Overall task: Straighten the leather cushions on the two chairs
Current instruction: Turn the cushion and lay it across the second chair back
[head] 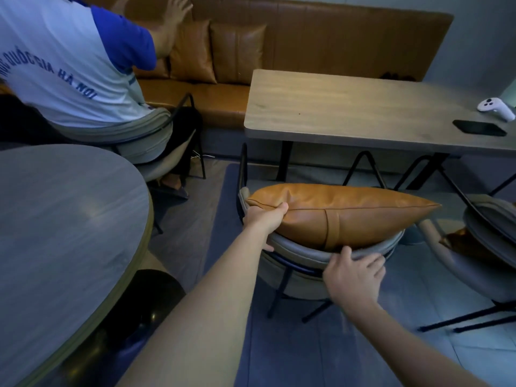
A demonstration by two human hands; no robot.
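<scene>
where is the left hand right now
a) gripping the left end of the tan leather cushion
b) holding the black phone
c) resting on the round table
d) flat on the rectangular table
a: the left hand pinches the left end of the tan leather cushion, which stands above the grey chair back.

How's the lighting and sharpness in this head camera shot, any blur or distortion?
Head view: dim and bluish; wide-angle bending curves the rectangular table edge; soft glare on the round table; the right hand is slightly motion-blurred, while the left hand and leather cushion look sharper.
</scene>
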